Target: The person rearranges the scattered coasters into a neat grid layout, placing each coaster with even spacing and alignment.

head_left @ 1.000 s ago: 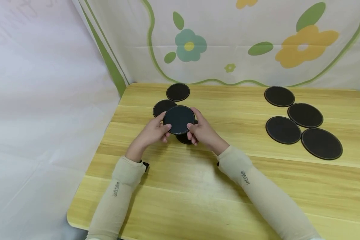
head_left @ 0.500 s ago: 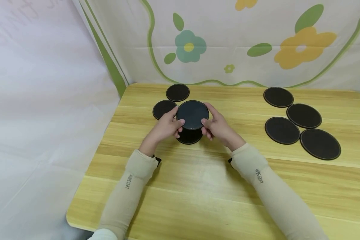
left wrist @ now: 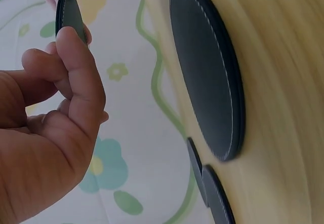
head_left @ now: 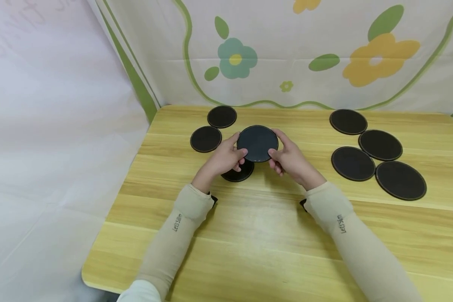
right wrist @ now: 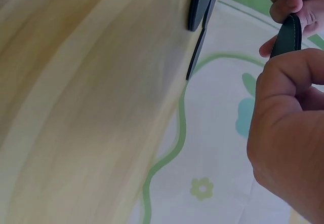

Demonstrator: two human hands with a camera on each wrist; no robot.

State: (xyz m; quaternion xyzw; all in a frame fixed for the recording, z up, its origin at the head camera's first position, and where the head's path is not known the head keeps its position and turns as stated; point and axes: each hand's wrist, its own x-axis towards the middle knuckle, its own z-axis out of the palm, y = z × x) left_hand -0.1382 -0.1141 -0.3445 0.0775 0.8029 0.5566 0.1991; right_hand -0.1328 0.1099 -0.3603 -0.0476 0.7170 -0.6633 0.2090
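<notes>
Both hands hold one round black coaster (head_left: 257, 142) with a stitched edge, raised above the table. My left hand (head_left: 228, 156) pinches its left side, thumb on top and fingers beneath. On the opposite side my right hand (head_left: 292, 158) pinches it the same way. The left wrist view shows the held coaster (left wrist: 71, 19) nearly edge-on between the fingers, and in the right wrist view its edge (right wrist: 288, 36) shows between both hands. Below the left hand lies another coaster (head_left: 239, 173), partly covered by the fingers.
Two coasters, one at the back (head_left: 222, 116) and one nearer (head_left: 206, 139), lie to the left on the wooden table (head_left: 256, 243). Several more coasters (head_left: 380, 145) lie grouped at the right. A floral cloth (head_left: 272, 37) hangs behind the table's far edge.
Both hands have carried the held coaster to the right, away from the left group. The near coaster on the left and the one beneath the hands are now less covered.
</notes>
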